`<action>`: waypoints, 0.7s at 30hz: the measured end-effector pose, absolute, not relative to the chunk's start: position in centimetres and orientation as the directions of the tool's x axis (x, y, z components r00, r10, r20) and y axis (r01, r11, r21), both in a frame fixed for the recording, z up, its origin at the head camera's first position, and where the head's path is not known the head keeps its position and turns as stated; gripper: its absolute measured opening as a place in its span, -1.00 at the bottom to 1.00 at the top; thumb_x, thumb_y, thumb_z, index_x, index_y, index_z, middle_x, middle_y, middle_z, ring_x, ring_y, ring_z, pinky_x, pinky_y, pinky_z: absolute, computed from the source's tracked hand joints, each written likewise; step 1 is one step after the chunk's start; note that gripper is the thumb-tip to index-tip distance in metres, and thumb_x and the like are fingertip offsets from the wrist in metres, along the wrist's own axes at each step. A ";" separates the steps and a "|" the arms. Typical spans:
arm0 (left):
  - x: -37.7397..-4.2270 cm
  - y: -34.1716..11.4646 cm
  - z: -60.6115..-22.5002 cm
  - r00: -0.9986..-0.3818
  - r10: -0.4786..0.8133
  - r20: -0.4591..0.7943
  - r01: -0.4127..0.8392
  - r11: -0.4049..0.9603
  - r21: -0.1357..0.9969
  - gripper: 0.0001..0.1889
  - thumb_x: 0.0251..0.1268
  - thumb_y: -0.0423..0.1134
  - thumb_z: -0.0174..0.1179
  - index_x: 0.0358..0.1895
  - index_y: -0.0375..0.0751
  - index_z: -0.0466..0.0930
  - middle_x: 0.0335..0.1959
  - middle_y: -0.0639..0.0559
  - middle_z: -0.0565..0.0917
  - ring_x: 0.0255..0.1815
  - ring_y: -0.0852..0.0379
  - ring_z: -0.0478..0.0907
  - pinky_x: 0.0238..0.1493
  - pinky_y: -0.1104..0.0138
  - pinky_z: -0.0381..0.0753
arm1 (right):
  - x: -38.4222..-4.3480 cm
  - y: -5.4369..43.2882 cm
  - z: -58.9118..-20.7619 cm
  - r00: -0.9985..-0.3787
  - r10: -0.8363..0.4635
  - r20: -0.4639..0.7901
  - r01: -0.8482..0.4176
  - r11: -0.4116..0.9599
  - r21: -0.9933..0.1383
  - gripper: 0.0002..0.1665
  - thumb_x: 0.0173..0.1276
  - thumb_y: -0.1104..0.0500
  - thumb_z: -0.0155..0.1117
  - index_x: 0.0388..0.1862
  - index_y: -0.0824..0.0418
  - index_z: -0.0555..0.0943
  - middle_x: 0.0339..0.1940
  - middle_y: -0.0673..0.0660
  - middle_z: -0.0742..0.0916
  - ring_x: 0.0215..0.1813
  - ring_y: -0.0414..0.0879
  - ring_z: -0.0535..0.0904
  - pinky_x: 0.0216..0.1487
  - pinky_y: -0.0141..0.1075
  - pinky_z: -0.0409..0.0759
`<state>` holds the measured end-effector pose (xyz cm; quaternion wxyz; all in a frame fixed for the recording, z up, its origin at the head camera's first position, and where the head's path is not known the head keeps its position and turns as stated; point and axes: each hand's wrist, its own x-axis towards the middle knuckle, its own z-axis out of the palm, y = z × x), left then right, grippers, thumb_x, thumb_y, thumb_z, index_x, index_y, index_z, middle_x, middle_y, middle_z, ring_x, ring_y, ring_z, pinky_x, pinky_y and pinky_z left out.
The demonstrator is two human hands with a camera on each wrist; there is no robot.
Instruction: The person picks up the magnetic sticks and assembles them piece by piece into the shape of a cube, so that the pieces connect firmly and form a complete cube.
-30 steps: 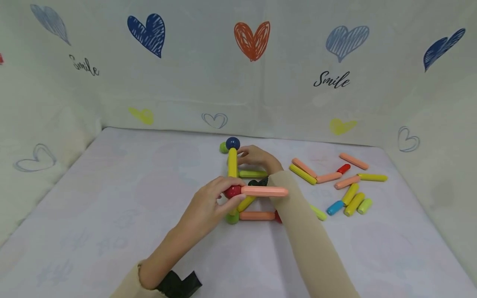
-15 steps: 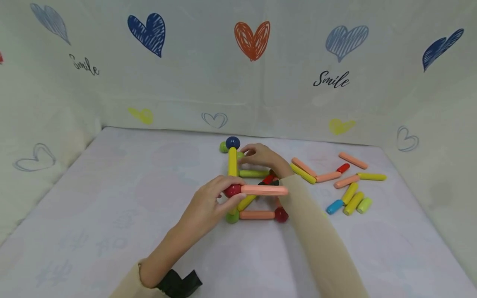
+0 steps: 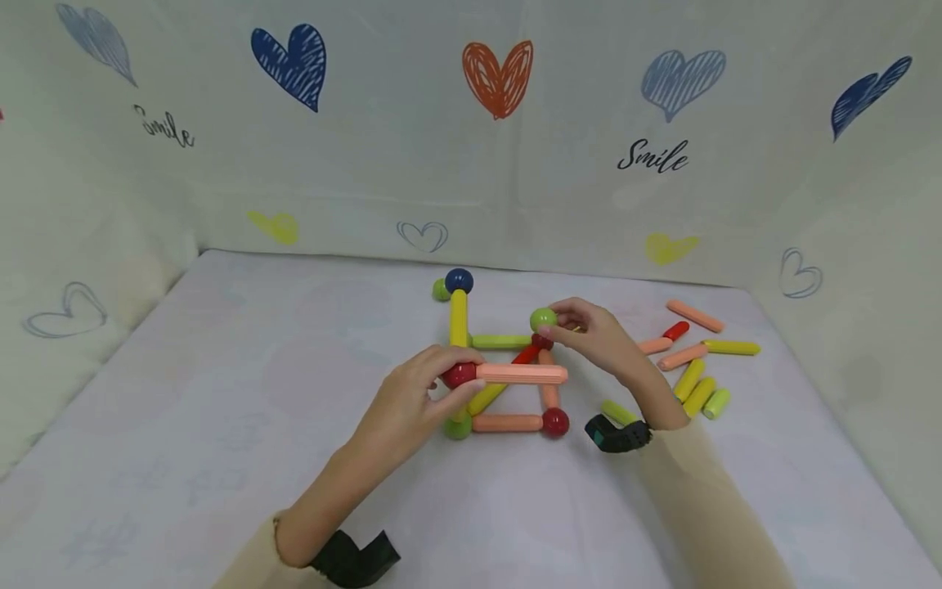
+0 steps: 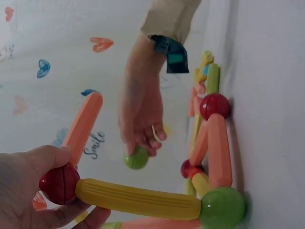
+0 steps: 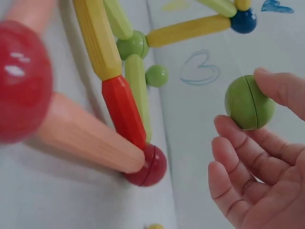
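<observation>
My left hand point(image 3: 412, 401) holds a red ball point(image 3: 459, 375) with thumb and fingers. From that ball a salmon stick point(image 3: 522, 374) points right, and a yellow stick point(image 4: 138, 198) joins it to a green corner ball point(image 4: 222, 208) on the table. My right hand point(image 3: 607, 342) pinches a loose green ball point(image 5: 249, 102) between thumb and fingertips. In the head view this ball overlaps the far right red corner ball point(image 3: 542, 341) of the frame; the right wrist view shows them apart. A red stick point(image 5: 124, 109) and a yellow one run diagonally across the base.
A dark blue ball point(image 3: 459, 281) tops an upright yellow stick point(image 3: 459, 319) at the frame's back left. Behind it sits another green ball point(image 3: 441, 290). Loose salmon, yellow, red and green sticks point(image 3: 695, 316) lie to the right, partly behind the right hand.
My right hand has moved right from behind the frame, bringing the green ball into plain sight over the far right corner. My left hand stays on the red ball.
</observation>
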<state>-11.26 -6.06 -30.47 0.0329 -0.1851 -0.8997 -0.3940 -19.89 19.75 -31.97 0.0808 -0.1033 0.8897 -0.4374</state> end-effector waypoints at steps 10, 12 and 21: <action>-11.3 -5.9 -30.6 -0.926 0.308 0.218 0.368 0.616 0.697 -0.69 0.18 -0.06 0.25 0.00 0.07 0.56 -0.19 0.13 0.58 -0.23 0.20 0.44 -0.22 0.29 0.54 | -13.8 23.0 -30.1 -0.976 -0.216 0.010 -0.147 0.629 -0.763 -0.55 0.29 0.06 0.24 0.05 0.27 0.42 -0.20 0.14 0.60 -0.21 -0.18 0.52 -0.21 -0.46 0.51; -11.3 -5.9 -30.5 -0.925 0.309 0.221 0.372 0.621 0.690 -0.69 0.17 -0.06 0.25 0.00 0.07 0.56 -0.20 0.13 0.58 -0.23 0.21 0.44 -0.22 0.33 0.52 | -12.9 23.4 -29.7 -0.974 -0.222 0.049 -0.181 0.630 -0.755 -0.59 0.29 0.11 0.25 0.03 0.27 0.43 -0.22 0.13 0.60 -0.23 -0.22 0.52 -0.23 -0.46 0.51; -11.2 -5.9 -30.5 -0.924 0.309 0.225 0.375 0.617 0.692 -0.68 0.17 -0.07 0.26 0.00 0.05 0.56 -0.22 0.12 0.58 -0.24 0.14 0.46 -0.24 0.29 0.53 | -10.7 22.5 -29.3 -0.943 -0.267 0.199 -0.325 0.606 -0.726 -0.64 0.21 0.26 0.30 -0.04 0.28 0.45 -0.28 0.08 0.63 -0.28 -0.22 0.50 -0.23 -0.51 0.49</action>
